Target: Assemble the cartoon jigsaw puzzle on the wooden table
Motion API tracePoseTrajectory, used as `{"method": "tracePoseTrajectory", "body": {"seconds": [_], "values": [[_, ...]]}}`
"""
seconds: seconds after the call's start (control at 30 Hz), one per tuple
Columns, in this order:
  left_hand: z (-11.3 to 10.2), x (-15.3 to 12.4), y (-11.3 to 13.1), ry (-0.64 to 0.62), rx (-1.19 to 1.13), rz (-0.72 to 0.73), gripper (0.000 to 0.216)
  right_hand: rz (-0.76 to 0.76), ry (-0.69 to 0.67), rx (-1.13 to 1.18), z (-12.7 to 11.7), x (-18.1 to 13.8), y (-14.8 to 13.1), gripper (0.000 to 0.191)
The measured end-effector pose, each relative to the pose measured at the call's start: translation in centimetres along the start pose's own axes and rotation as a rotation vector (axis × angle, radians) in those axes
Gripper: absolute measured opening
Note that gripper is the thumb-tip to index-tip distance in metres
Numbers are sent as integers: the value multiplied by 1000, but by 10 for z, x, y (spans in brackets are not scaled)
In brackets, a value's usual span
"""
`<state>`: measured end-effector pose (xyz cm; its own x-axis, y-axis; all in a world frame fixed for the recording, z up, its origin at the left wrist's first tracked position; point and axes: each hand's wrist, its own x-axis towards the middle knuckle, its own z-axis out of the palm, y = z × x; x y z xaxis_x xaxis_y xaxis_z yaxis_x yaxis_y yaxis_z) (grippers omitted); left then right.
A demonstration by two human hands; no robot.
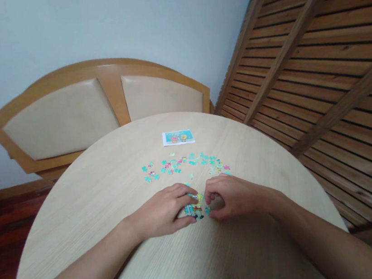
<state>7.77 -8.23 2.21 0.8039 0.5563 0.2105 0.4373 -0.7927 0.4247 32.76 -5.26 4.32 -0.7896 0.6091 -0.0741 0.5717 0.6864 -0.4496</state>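
A small joined cluster of jigsaw pieces lies on the round pale wooden table, between my two hands. My left hand rests on the table with its fingers curled, fingertips pressing on the cluster's left side. My right hand is curled in a pinch at the cluster's right edge, thumb and forefinger closed on a small piece I can hardly see. Several loose turquoise and pink pieces are scattered just beyond my hands.
A small reference picture card lies further back on the table. Behind the table stands a wooden headboard with two beige padded panels against a pale wall. A slatted wooden bed frame leans at the right. Dark red floor at left.
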Motion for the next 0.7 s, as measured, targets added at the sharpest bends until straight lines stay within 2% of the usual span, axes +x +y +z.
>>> {"method": "tracePoseTrajectory", "body": {"seconds": [0.23, 0.7], "values": [[-1, 0, 1, -7, -4, -1, 34, -32, 26, 15, 3, 3, 3, 12], [2, 0, -1, 26, -3, 21, 30, -17, 36, -4, 1, 1, 8, 13]]}}
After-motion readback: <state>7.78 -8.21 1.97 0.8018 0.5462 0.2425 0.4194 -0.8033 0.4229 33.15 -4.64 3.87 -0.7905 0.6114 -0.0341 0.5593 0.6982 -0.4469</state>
